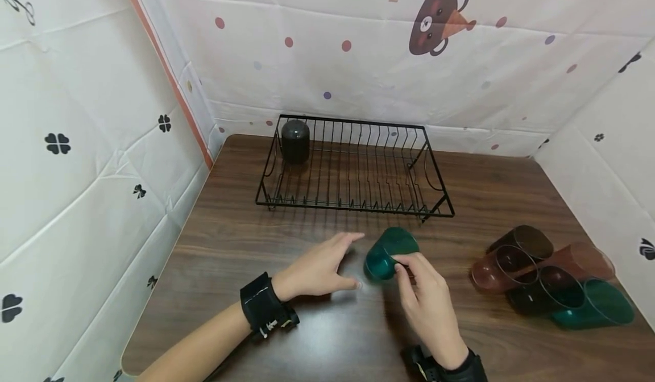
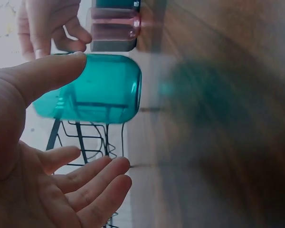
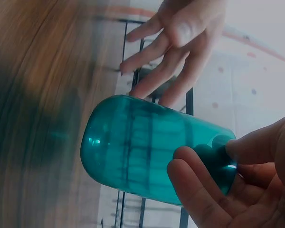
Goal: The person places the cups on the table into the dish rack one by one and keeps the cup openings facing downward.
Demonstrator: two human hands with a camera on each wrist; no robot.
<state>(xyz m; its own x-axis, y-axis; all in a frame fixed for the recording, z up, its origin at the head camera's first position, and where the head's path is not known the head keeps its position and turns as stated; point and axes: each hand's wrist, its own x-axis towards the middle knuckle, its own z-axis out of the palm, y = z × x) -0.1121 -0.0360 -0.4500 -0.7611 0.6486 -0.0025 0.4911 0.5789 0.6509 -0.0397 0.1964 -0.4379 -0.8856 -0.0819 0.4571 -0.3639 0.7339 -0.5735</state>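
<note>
A teal see-through cup (image 1: 391, 254) is pinched at its rim between the thumb and fingers of my right hand (image 1: 427, 308). In the right wrist view the same cup (image 3: 137, 147) shows its rounded base toward the tabletop, with a gap of light between them. My left hand (image 1: 319, 265) is just left of the cup, fingers spread and thumb apart, holding nothing. Behind both hands stands a black wire dish rack (image 1: 358, 206). A dark cup (image 1: 295, 142) is upside down in its back left corner.
At the right of the wooden table (image 1: 215, 291), several cups stand close together: a pink cup (image 1: 491, 274), a taller pink one (image 1: 588, 260), a brown cup (image 1: 527, 240), a dark cup (image 1: 542, 297) and a teal one (image 1: 598, 308). Patterned cloth walls (image 1: 307, 69) enclose the table.
</note>
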